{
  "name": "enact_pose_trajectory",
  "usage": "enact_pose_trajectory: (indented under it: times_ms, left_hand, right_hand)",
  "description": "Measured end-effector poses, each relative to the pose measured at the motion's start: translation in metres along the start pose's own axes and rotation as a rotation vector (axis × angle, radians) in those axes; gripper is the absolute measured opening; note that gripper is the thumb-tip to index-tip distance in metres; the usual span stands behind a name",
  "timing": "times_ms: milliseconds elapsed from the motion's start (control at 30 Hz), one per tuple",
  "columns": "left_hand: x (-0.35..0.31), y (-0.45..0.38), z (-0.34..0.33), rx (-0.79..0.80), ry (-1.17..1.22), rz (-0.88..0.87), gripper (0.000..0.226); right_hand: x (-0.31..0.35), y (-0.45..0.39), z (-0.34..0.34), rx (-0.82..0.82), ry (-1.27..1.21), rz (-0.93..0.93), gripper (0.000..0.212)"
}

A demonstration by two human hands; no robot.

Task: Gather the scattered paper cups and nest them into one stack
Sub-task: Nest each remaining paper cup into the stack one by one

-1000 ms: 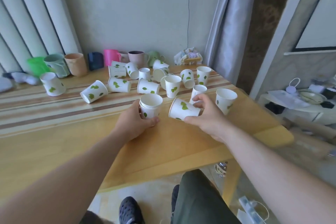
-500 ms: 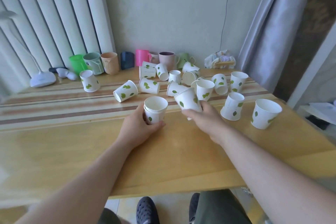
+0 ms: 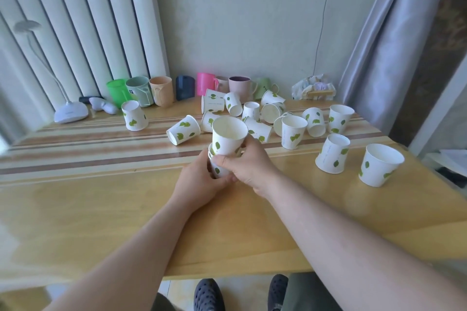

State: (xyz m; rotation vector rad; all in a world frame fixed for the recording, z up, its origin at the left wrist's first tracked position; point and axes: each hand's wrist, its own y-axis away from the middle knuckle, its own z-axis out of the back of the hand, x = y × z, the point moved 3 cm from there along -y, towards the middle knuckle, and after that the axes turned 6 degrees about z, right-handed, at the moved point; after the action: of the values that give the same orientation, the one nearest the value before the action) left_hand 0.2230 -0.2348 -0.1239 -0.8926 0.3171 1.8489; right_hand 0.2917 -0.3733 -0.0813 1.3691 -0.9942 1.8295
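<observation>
My left hand (image 3: 199, 179) grips a short stack of white paper cups with green leaves (image 3: 216, 168) standing on the wooden table (image 3: 101, 204). My right hand (image 3: 249, 166) holds another leaf-print cup (image 3: 227, 137) upright, its base sunk partly into the stack's mouth. Several more cups lie scattered behind and to the right. One stands upright at the far right (image 3: 379, 165), one is upside down beside it (image 3: 332, 153), one lies on its side left of the stack (image 3: 183, 129), and one stands inverted farther left (image 3: 134, 118).
A row of coloured plastic and ceramic mugs (image 3: 161, 91) lines the wall at the table's back. A white desk lamp (image 3: 70, 112) stands at the back left, crumpled packaging (image 3: 313, 87) at the back right. A grey curtain (image 3: 379, 45) hangs on the right.
My right hand has carried its cup leftward and turned it upright over the stack held in my left hand. The camera view has shifted left and closer.
</observation>
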Motion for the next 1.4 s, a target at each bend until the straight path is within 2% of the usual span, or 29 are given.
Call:
enact_pose_trajectory:
  times_ms: [100,167,267,400,467,533,600,700,800,867,967,1067,1133,1233,1300,1333,1400]
  left_hand:
    - [0.001,-0.001,-0.002,0.048,-0.029,-0.007,0.065]
    - [0.004,-0.002,-0.006,0.091,-0.078,-0.007,0.059]
    - [0.007,-0.006,-0.009,0.126,-0.157,-0.012,0.053]
    - [0.003,-0.009,-0.009,0.131,-0.213,0.014,0.056]
    - [0.000,-0.010,-0.009,0.146,-0.219,0.038,0.056]
    - [-0.001,-0.012,-0.009,0.166,-0.195,0.073,0.052]
    - [-0.003,-0.016,-0.007,0.198,-0.108,0.128,0.050]
    - [-0.010,-0.021,-0.005,0.279,0.072,0.228,0.043]
    - [-0.012,-0.023,-0.009,0.266,0.118,0.265,0.044]
    - [-0.009,-0.022,-0.012,0.180,0.053,0.250,0.051]
    - [-0.010,-0.015,-0.014,0.071,-0.100,0.166,0.052]
    - [-0.013,-0.010,-0.014,0.031,-0.164,0.113,0.045]
    - [-0.013,-0.010,-0.014,0.025,-0.180,0.101,0.043]
    - [-0.011,-0.012,-0.015,0.022,-0.208,0.100,0.045]
    - [-0.008,-0.015,-0.017,0.058,-0.216,0.126,0.051]
    - [-0.009,-0.018,-0.016,0.106,-0.171,0.157,0.054]
    - [-0.011,-0.028,-0.013,0.242,0.064,0.267,0.056]
  right_hand:
    - [-0.014,0.007,0.012,0.009,0.125,-0.005,0.084]
    - [-0.018,0.020,0.031,0.053,0.227,0.006,0.089]
    - [-0.025,0.037,0.077,0.056,0.429,-0.006,0.077]
    - [-0.016,0.028,0.162,-0.254,0.831,0.131,0.044]
    - [-0.007,0.019,0.194,-0.304,1.072,0.136,0.043]
    - [-0.004,0.009,0.211,-0.211,1.316,-0.030,0.057]
    - [-0.007,0.003,0.214,-0.038,1.516,-0.212,0.066]
    - [-0.010,-0.002,0.212,0.104,1.649,-0.275,0.072]
    - [-0.004,-0.005,0.213,0.142,1.632,-0.274,0.071]
    - [0.004,-0.007,0.210,0.101,1.541,-0.227,0.059]
    - [0.008,-0.004,0.190,-0.088,1.196,-0.117,0.051]
    - [-0.006,0.004,0.166,-0.176,0.897,-0.108,0.053]
    - [-0.014,0.007,0.162,-0.235,0.794,-0.107,0.051]
    - [-0.019,0.011,0.173,-0.312,0.756,-0.155,0.049]
    - [-0.022,0.015,0.183,-0.303,0.789,-0.187,0.046]
    - [-0.024,0.017,0.187,-0.275,0.823,-0.196,0.044]
    - [-0.028,0.019,0.193,-0.184,0.909,-0.216,0.042]
